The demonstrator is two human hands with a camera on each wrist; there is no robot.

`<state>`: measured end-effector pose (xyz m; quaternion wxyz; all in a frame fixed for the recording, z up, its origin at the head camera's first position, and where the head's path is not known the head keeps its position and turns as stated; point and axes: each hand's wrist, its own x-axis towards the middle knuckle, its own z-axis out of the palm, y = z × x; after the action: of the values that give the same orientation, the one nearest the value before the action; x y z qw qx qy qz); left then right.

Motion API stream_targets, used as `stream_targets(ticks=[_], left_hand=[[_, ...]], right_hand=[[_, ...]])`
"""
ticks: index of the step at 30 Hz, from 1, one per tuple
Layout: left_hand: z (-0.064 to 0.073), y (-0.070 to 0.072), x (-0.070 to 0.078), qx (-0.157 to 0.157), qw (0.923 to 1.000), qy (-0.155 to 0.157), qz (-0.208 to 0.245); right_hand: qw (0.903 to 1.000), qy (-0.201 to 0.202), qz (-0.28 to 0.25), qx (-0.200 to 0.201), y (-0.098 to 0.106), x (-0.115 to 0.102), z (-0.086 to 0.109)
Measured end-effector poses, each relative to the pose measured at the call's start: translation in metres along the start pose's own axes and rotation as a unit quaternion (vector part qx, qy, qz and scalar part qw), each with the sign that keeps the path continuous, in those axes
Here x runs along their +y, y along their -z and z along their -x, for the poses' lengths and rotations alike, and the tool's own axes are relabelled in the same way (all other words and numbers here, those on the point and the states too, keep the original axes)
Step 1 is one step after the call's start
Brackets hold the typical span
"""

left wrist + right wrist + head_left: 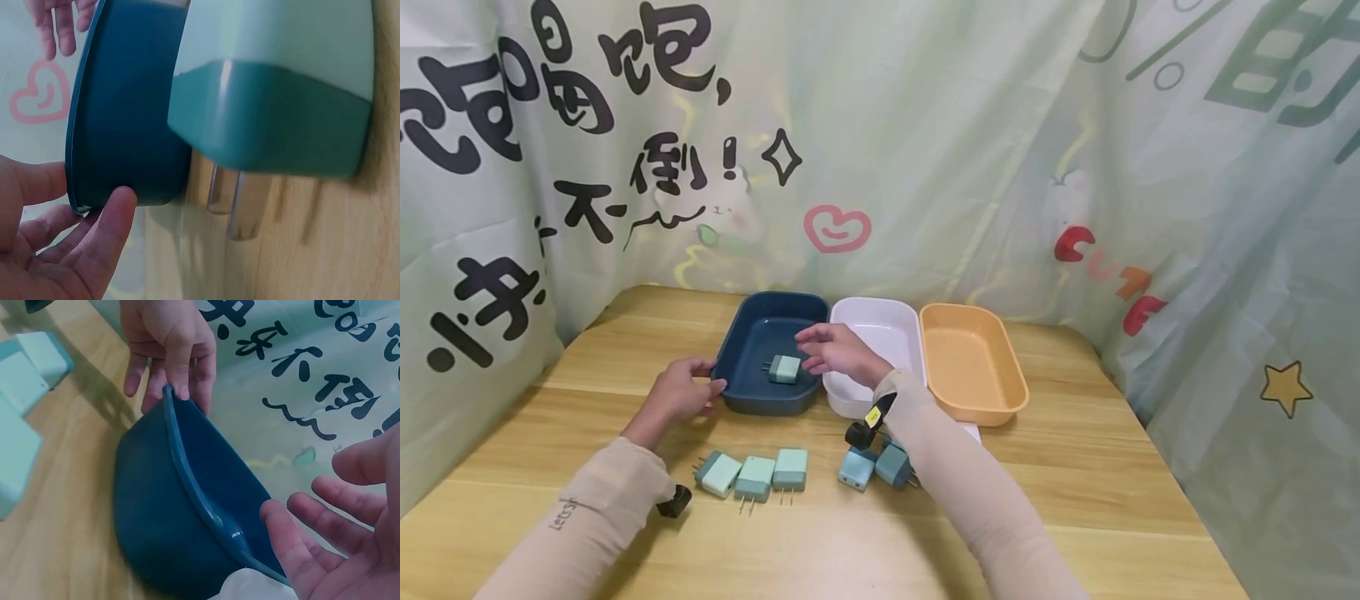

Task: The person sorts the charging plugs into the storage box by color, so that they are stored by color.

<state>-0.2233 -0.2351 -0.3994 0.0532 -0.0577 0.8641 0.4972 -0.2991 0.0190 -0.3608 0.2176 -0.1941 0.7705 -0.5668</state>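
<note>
My left hand [681, 392] pinches the left rim of a dark blue tray [767, 404]; the right wrist view shows its thumb over the edge. Inside that tray lies one two-tone green plug charger [785, 369], prongs pointing left. Over the tray's right side hovers my right hand [842, 350], its fingers parted and holding nothing. Up close in the left wrist view, a charger [269, 119] stands with its prongs showing. In front of the blue tray are three light-and-dark green chargers, the middle one [755, 478] between two others.
A white tray [887, 321] and an orange tray [973, 362] stand side by side to the right of the blue one. Bluer chargers, including one light blue [857, 468], lie near my right forearm, which partly hides them. A printed curtain [925, 150] hangs behind the table.
</note>
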Motion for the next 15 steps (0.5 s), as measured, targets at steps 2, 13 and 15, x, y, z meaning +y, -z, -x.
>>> stream_targets(ticks=[2, 13, 15], left_hand=[[0.0, 0.0, 0.0, 0.0, 1.0, 0.001, 0.0], [0.0, 0.0, 0.0, -0.001, 1.0, 0.005, -0.001], [-0.001, 0.0, -0.001, -0.003, 1.0, 0.004, 0.0]], right_hand=[[1.0, 0.002, -0.002, -0.005, 0.0, 0.0, 0.004], [0.9978, 0.03, 0.054, -0.026, -0.004, 0.005, 0.026], [0.9967, 0.037, 0.058, -0.042, -0.006, 0.008, 0.03]])
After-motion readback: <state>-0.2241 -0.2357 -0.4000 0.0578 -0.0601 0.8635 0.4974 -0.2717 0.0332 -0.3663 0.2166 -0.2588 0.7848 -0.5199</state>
